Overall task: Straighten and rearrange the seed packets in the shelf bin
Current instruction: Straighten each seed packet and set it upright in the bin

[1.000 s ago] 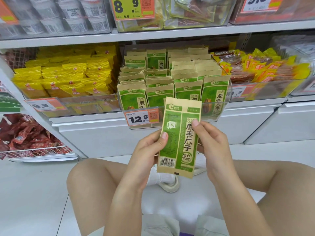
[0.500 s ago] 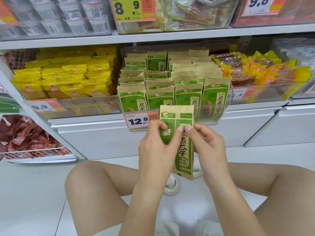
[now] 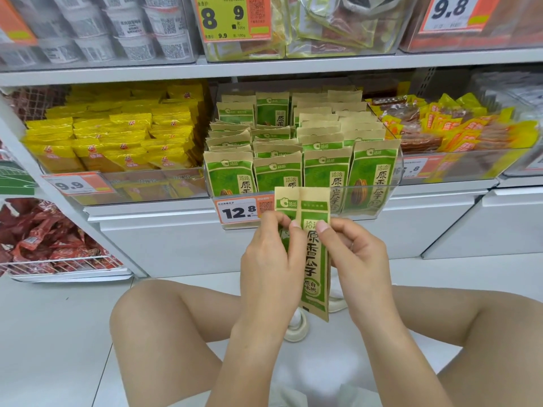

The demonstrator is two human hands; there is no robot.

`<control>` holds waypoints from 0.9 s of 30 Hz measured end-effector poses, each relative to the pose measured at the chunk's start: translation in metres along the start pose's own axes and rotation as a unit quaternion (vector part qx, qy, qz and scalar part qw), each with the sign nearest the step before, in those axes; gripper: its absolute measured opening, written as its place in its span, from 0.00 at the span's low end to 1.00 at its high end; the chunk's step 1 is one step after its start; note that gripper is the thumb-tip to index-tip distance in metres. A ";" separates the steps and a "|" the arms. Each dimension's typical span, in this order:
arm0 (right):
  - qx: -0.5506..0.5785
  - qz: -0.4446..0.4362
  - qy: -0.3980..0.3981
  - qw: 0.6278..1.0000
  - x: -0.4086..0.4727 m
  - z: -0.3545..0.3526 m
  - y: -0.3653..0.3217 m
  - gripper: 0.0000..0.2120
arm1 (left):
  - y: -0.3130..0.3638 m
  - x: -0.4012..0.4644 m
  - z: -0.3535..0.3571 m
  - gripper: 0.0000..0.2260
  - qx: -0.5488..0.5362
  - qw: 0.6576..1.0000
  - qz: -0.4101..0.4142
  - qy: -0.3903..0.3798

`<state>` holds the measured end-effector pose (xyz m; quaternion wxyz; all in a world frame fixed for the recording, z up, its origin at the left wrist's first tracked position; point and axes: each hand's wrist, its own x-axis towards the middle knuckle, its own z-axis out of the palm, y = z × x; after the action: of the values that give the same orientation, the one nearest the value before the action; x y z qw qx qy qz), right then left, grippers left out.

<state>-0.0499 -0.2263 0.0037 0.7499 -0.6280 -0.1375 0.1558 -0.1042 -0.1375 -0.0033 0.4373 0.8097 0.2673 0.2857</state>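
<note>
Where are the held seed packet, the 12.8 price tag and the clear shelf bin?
held seed packet point(image 3: 315, 259): head view, on its green printed front.
12.8 price tag point(image 3: 235, 212): head view, on the white number panel.
clear shelf bin point(image 3: 392, 195): head view, on its front right wall.

a shop — a snack aisle in a small grocery or convenience store. grey shelves point(image 3: 293, 66) run across the view in tiers, each carrying clear plastic bins point(image 3: 393, 171) packed with many copies of one product: yellow snack bags point(image 3: 117, 136) at the left end of the middle shelf, green seed packets point(image 3: 326, 171) at its centre, orange and yellow packs point(image 3: 458, 127) at its right end. printed price tags point(image 3: 238, 211) reading 12.8, 9.9 and 9.8 hang on the bins' front edges — some bearing qr codes. a wire basket point(image 3: 58, 265) of red packets sits low at the left, above a pale tiled floor point(image 3: 44, 333).
</note>
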 end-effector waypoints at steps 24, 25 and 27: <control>0.007 0.155 -0.154 0.976 0.000 -0.015 0.001 0.21 | 0.005 0.014 -0.007 0.09 -0.308 0.941 -0.139 -0.033; 0.012 0.154 -0.150 0.977 -0.001 -0.014 0.002 0.21 | 0.005 0.013 -0.007 0.12 -0.311 0.940 -0.137 -0.040; 0.000 0.144 -0.130 0.981 0.000 -0.012 0.005 0.21 | 0.006 0.013 -0.009 0.18 -0.310 0.942 -0.124 -0.038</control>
<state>-0.0457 -0.2360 -0.0032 0.6954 -0.6153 -0.1421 0.3429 -0.1001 -0.1267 0.0088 0.7087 0.6049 0.2464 0.2668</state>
